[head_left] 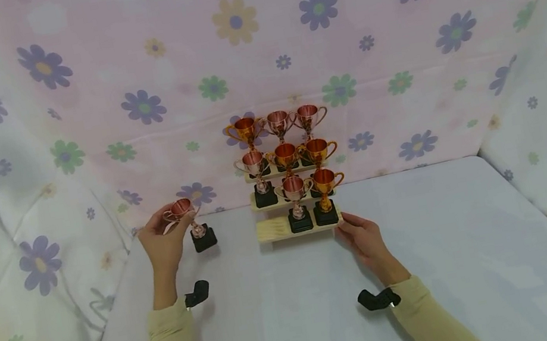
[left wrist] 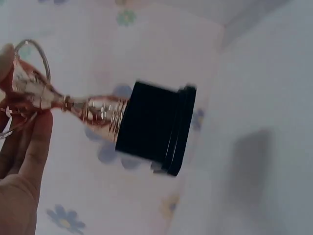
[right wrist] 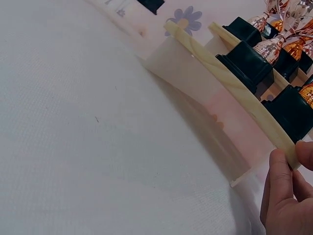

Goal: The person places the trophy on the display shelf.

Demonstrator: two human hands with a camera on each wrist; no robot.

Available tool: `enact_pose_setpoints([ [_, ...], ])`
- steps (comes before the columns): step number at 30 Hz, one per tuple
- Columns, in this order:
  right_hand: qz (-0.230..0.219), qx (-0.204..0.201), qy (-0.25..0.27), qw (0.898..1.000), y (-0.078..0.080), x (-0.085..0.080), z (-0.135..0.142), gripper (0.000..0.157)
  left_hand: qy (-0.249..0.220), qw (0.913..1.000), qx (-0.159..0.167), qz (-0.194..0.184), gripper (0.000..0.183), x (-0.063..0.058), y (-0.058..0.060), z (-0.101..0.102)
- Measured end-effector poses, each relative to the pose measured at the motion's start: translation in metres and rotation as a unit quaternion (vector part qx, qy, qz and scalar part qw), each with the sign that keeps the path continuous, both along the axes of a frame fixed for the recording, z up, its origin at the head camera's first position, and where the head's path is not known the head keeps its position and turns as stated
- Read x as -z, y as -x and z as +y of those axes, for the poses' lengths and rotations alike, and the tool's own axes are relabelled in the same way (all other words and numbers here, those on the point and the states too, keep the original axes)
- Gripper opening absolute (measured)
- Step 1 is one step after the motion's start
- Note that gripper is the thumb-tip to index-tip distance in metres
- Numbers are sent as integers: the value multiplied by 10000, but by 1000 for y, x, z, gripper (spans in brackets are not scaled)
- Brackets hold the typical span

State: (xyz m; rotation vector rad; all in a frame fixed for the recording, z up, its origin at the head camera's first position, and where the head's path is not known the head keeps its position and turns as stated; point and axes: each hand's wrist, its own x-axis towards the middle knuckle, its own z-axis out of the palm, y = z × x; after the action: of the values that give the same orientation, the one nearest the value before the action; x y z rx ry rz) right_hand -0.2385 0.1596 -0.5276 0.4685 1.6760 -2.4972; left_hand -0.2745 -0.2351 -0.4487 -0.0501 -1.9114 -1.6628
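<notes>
My left hand [head_left: 165, 244] grips the cup of a rose-gold trophy [head_left: 199, 230] by its bowl, left of a tiered wooden stand. In the left wrist view the trophy's black base [left wrist: 154, 127] hangs above the white surface, its shadow apart from it. With thumb and fingers, my right hand [head_left: 366, 238] pinches the front right corner of the stand [head_left: 273, 229]. Rose-gold and gold trophies fill the upper two tiers. On the lowest tier stand a rose-gold trophy [head_left: 296, 203] and a gold trophy [head_left: 325, 197], with bare wood at its left end.
A white cloth [head_left: 297, 311] covers the table. Flowered fabric [head_left: 369, 58] hangs behind and along both sides. A black wrist mount [head_left: 197, 293] sits on the left sleeve, another black mount [head_left: 379, 299] on the right.
</notes>
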Motion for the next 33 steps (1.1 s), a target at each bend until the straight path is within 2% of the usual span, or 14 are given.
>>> enact_pose_setpoints([
  [3, 48, 21, 17, 10000, 0, 0, 1, 48, 155, 9981, 474, 364, 40, -9, -6, 19],
  [6, 83, 54, 27, 9999, 0, 1, 2, 49, 162, 9947, 834, 575, 41, -15, -11, 41],
  [10, 99, 70, 31, 9999, 0, 1, 3, 49, 35, 9916, 1122, 646, 42, -18, -17, 70],
  [14, 93, 63, 46, 9999, 0, 1, 3, 48, 65, 9895, 1321, 585, 42, -15, -19, 95],
  [20, 110, 16, 18, 9999, 1, 2, 3, 48, 317, 9863, 1521, 553, 44, -5, -13, 119],
  [27, 77, -25, -27, 10000, 1, 2, 1, 47, 204, 9869, 1577, 272, 44, -18, -24, 136],
  [33, 47, -12, -13, 10000, 0, 1, 1, 48, 177, 9888, 1469, 192, 43, -18, -23, 141],
])
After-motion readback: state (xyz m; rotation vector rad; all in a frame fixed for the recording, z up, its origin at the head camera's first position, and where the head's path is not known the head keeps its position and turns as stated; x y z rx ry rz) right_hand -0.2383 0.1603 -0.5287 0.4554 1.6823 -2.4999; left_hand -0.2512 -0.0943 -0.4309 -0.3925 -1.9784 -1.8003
